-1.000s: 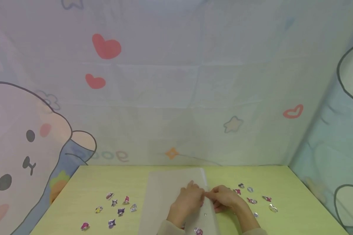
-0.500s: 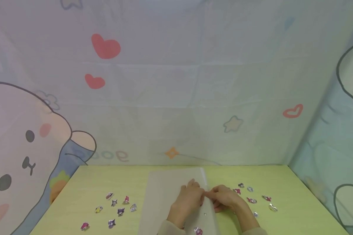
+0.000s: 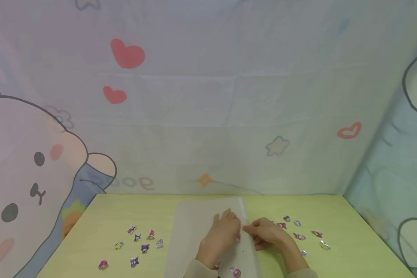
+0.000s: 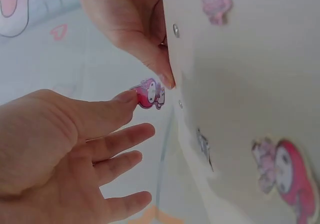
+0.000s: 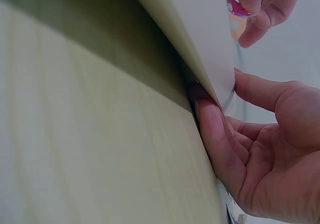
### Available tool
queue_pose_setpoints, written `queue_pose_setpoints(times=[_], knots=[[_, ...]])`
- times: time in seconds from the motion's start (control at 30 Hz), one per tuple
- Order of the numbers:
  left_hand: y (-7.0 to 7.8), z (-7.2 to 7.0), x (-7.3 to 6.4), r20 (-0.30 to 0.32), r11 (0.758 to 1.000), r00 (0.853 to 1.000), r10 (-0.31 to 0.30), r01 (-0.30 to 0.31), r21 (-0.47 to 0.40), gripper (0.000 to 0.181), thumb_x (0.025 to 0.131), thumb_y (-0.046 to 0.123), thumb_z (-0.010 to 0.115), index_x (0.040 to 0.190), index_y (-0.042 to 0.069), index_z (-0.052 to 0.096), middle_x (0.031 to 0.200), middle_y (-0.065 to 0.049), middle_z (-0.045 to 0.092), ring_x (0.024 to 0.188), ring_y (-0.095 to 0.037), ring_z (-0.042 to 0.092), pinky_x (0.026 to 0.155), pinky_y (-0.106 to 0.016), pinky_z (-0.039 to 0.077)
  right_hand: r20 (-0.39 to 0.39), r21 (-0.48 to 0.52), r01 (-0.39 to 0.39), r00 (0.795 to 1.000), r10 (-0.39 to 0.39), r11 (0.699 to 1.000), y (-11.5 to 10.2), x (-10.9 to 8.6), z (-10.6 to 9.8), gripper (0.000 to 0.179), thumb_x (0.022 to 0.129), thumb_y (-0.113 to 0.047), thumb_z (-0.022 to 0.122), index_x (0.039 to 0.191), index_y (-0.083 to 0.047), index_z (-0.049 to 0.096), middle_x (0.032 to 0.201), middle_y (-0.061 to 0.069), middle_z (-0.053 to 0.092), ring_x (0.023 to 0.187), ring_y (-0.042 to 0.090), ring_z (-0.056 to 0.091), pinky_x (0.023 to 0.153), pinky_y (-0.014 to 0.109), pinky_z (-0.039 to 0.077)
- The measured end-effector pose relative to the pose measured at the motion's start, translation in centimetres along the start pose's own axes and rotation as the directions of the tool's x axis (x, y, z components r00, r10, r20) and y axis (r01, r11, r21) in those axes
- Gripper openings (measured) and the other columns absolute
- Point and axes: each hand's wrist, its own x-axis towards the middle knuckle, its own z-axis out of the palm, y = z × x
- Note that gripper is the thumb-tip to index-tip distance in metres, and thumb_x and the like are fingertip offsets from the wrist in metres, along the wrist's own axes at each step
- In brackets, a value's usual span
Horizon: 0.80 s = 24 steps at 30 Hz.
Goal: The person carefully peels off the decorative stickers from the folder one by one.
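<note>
A white sheet-like panel [image 3: 191, 222] lies on the table, with small silver studs [image 4: 176, 30] along its right edge. My left hand [image 3: 220, 233] is over the panel and pinches a small pink character charm [image 4: 146, 93] at the thumb tip; its other fingers are spread. The charm is apart from the panel face. At the right edge, my right hand [image 3: 268, 233] grips the panel, thumb on the face and a finger tucked beneath, as the right wrist view shows. Several charms, one pink-hooded [image 4: 290, 171], are on the panel. What the studs fasten is unclear.
Several small character charms [image 3: 144, 248] lie scattered on the yellow table [image 3: 76, 247] left of the panel. More charms [image 3: 299, 236] are on the right, near my right forearm. A printed cloth backdrop [image 3: 194, 96] stands behind the table.
My left hand has shifted slightly away from the right thumb, opening a small gap between them. The right hand keeps its hold on the panel edge. The head view has tilted slightly.
</note>
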Motion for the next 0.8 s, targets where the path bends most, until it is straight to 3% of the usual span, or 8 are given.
queue_pose_setpoints(times=[0.17, 0.37, 0.53, 0.6, 0.7, 0.8], knots=[[-0.8, -0.4, -0.5, -0.042, 0.999, 0.999, -0.008, 0.006, -0.038, 0.018, 0.085, 0.015, 0.075, 0.077, 0.015, 0.058, 0.120, -0.004, 0.059, 0.140, -0.032, 0.033, 0.108, -0.060, 0.028, -0.002, 0.006, 0.003, 1.000, -0.003, 1.000, 0.0, -0.1, 0.0, 0.031, 0.094, -0.031, 0.066, 0.091, 0.001, 0.065, 0.074, 0.008, 0.061, 0.057, 0.013, 0.058, 0.055, 0.030, 0.055], [-3.2, -0.5, -1.3, -0.061, 0.994, 0.998, -0.032, 0.026, -0.108, 0.018, 0.087, 0.009, 0.072, 0.078, 0.014, 0.057, 0.122, -0.008, 0.056, 0.138, -0.033, 0.032, 0.107, -0.065, 0.023, 0.005, 0.012, 0.011, 1.000, -0.011, 1.000, 0.1, 0.0, -0.1, 0.031, 0.095, -0.030, 0.065, 0.092, 0.001, 0.065, 0.074, 0.008, 0.061, 0.055, 0.013, 0.056, 0.054, 0.028, 0.054], [-4.9, -0.7, -2.0, -0.107, 0.995, 0.992, -0.061, 0.053, -0.080, 0.009, 0.094, 0.011, 0.065, 0.091, 0.008, 0.057, 0.122, -0.014, 0.050, 0.127, -0.034, 0.037, 0.104, -0.066, 0.027, 0.015, 0.016, 0.013, 1.000, -0.014, 1.000, 0.1, -0.2, -0.2, 0.032, 0.095, -0.030, 0.065, 0.093, 0.001, 0.065, 0.074, 0.008, 0.060, 0.055, 0.013, 0.056, 0.054, 0.028, 0.055], [-5.6, -0.9, -2.4, -0.125, 0.997, 0.990, -0.067, 0.060, -0.053, 0.013, 0.097, 0.015, 0.061, 0.098, 0.002, 0.058, 0.123, -0.018, 0.048, 0.125, -0.036, 0.037, 0.102, -0.066, 0.029, 0.018, 0.016, 0.013, 1.000, -0.013, 1.000, 0.1, -0.2, -0.1, 0.032, 0.095, -0.030, 0.065, 0.094, 0.002, 0.065, 0.075, 0.008, 0.061, 0.056, 0.013, 0.056, 0.055, 0.029, 0.055], [-6.7, -1.9, -3.0, -0.136, 0.997, 0.989, -0.066, 0.061, -0.041, 0.021, 0.100, 0.016, 0.057, 0.105, -0.004, 0.055, 0.121, -0.021, 0.047, 0.124, -0.039, 0.037, 0.101, -0.067, 0.029, 0.017, 0.022, 0.011, 1.000, -0.012, 1.000, 0.1, -0.2, -0.1, 0.032, 0.094, -0.030, 0.065, 0.095, 0.002, 0.065, 0.076, 0.009, 0.061, 0.057, 0.014, 0.057, 0.055, 0.029, 0.055], [-8.3, -2.9, -3.6, -0.127, 0.997, 0.989, -0.078, 0.074, -0.036, 0.017, 0.101, 0.015, 0.055, 0.102, -0.002, 0.054, 0.122, -0.020, 0.045, 0.125, -0.040, 0.036, 0.102, -0.068, 0.026, 0.012, 0.021, 0.014, 1.000, -0.015, 1.000, 0.1, -0.3, -0.1, 0.032, 0.095, -0.030, 0.065, 0.095, 0.002, 0.065, 0.076, 0.009, 0.061, 0.058, 0.014, 0.056, 0.056, 0.029, 0.055]])
